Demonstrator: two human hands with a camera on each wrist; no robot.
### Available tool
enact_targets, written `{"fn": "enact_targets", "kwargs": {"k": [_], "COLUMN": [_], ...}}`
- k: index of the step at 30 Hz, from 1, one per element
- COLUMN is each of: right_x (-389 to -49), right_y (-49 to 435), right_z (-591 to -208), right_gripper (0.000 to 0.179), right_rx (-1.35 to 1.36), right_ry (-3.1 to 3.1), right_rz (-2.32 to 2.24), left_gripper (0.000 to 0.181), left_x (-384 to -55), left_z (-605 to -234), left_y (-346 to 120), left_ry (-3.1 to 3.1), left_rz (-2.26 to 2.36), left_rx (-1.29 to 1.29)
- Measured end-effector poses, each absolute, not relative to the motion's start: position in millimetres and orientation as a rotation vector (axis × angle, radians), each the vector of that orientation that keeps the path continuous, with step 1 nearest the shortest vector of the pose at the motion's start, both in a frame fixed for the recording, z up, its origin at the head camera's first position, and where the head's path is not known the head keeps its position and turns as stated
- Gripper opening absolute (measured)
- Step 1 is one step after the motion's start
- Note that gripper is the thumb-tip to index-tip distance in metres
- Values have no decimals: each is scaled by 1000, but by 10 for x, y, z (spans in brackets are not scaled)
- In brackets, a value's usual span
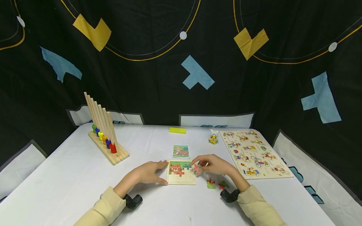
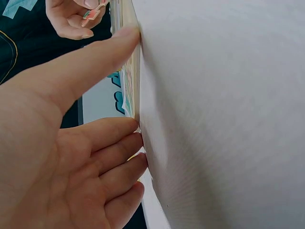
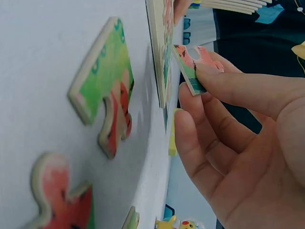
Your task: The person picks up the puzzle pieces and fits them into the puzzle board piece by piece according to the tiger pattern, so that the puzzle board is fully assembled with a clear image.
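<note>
1. A smooth white tabletop [image 1: 68, 175] spreads beneath everything; behind it hangs a black cloth backdrop [image 1: 141, 91] with light-blue and yellow angular patches, looping yellow lines and white dots.
2. On the table's left side stands a pale wooden peg rack [image 1: 120, 157], its tall rods rising from a flat base, with green, blue, yellow, orange, purple and red beads low on them.
3. Towards the far edge lie a flat yellow rectangular block [image 1: 177, 130] and, further right, a small white-and-yellow toy figure [image 1: 213, 137].
4. A large pale wooden picture board [image 1: 264, 172] lies on the right, covered in colourful little figures.
5. In the middle sits a shallow square tray of pale wood [image 1: 181, 182]. It contains an orange tiger-face section [image 1: 175, 169] at upper left and a blue-green puzzle piece [image 1: 187, 166] at upper right; bare wood shows below them.
6. Just beyond the tray is a small rectangular card with a brownish animal on green [image 1: 181, 152].
7. The left hand [image 1: 152, 172] has its fingers extended, thumb and fingertips touching the tray's left side.
8. The right hand [image 1: 215, 164] pinches a pinkish-red and green jigsaw piece [image 1: 197, 169], raised beside the tray's right edge.
9. Two loose red-and-green wooden pieces [image 1: 211, 184] rest on the table near the right wrist.
</note>
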State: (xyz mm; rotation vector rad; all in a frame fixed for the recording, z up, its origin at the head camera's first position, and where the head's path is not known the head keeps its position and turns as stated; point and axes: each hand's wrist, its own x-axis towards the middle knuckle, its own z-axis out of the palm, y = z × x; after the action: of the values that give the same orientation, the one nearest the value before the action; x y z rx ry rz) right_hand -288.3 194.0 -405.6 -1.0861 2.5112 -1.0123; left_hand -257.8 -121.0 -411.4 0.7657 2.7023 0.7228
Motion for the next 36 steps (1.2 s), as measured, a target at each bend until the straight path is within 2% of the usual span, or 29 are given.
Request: {"fn": "enact_targets", "kwargs": {"k": [14,36], "right_x": [-2869,-2972], "right_y": [1763,1495], "right_z": [-4008,-3975], "right_gripper": [17,20], "right_rx": [-1168,-1198], "right_ry": [2569,2539], "right_rz": [-1020,-834], "left_gripper": [85,84], "left_x": [-2579,-2549], "left_z": [-4085,-4085], "left_y": [-1212,-1216], "left_ry": [2700,2694], "left_rz": [722,740], "left_rx": [776,788]}}
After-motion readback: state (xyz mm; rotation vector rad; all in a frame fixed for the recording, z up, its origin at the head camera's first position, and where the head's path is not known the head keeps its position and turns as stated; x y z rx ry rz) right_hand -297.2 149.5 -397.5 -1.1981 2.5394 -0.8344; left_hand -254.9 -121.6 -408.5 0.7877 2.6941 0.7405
